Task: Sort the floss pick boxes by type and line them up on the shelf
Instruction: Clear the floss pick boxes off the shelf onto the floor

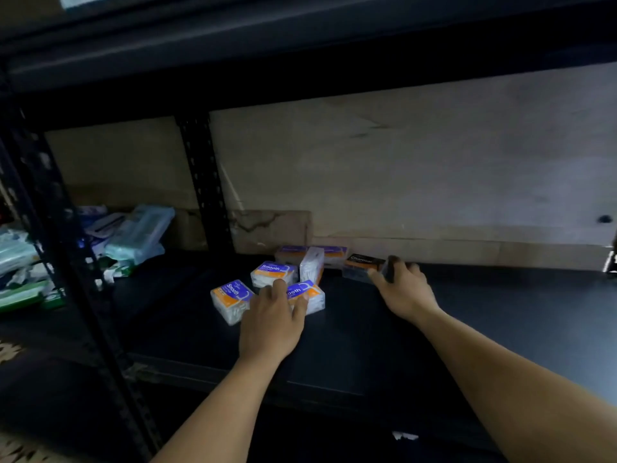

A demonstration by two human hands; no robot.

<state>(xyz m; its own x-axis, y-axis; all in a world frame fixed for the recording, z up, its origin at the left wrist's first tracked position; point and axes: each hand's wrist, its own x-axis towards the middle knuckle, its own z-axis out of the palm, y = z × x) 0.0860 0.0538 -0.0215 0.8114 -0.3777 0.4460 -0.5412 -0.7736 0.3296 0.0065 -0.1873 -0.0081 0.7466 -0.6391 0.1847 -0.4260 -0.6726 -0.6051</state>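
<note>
Floss pick boxes lay loosely clustered on the dark shelf, both hands among them.
Nearest, the left hand lay on a Smooth box; whether it gripped or merely touched could not be told. A second Smooth box sat at its 10 o'clock. Farther, at 2 o'clock, the right hand was curled around an upright dark box, just beside a flat Charcoal box. Two rear boxes stood against the wall at 12 o'clock.
</note>
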